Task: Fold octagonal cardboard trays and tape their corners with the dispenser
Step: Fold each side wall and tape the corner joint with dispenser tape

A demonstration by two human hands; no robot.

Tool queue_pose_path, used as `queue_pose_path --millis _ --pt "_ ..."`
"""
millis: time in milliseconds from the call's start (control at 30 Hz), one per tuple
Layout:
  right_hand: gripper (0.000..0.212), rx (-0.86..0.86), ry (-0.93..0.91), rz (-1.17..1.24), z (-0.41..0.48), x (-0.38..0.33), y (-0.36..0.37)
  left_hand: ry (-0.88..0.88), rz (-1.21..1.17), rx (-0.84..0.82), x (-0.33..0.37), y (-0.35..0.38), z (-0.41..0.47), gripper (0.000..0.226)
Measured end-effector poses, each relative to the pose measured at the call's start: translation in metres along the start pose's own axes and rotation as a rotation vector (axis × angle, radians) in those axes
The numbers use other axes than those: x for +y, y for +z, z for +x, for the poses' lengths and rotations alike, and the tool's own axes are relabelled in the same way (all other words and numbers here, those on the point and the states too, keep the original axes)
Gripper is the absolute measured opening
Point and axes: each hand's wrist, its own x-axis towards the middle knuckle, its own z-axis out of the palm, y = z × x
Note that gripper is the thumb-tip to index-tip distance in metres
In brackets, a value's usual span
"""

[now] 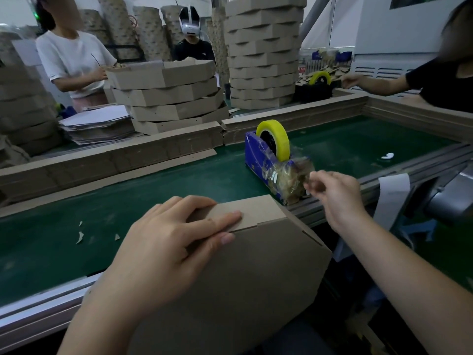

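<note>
Cardboard tray [243, 265] lies under the left hand [163, 242], whose straight fingers [225, 217] press its corner seam flat, while the right hand [337, 198], nearer the dispenser [266, 160], seemingly pinches tape [307, 182] just beyond and right of that seam.

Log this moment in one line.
left hand presses tray flap | right hand pinches tape end at dispenser | step: corner taping
</note>
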Motion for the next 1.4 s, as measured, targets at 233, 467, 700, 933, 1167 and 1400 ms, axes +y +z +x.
queue_pose_path --millis 233,467,700,933,1167,1400 --pt "0.022 0.070 -0.199 -0.639 -0.001 -0.009 -0.011 -0.003 -0.010 -0.005 0.002 0.000 0.002 0.040" --pt "0.017 0.140 -0.220 -1.087 -0.007 -0.017 -0.017 -0.013 -0.010 -0.006 0.004 -0.001 0.001 0.042" --pt "0.008 -0.099 -0.476 -0.422 -0.081 -0.060 0.006 -0.004 -0.028 -0.003 0.007 -0.001 0.007 0.043" --pt "0.007 -0.316 -0.094 0.126 -0.178 -0.036 0.041 -0.008 0.003 0.011 0.009 0.001 0.010 0.030" --pt "0.015 -0.104 0.143 0.189 -0.186 -0.024 0.054 0.004 -0.022 0.000 0.011 0.000 0.006 0.038" --pt "0.026 -0.092 0.251 0.160 -0.180 -0.026 0.047 0.017 -0.038 0.028 0.014 -0.001 0.004 0.030"
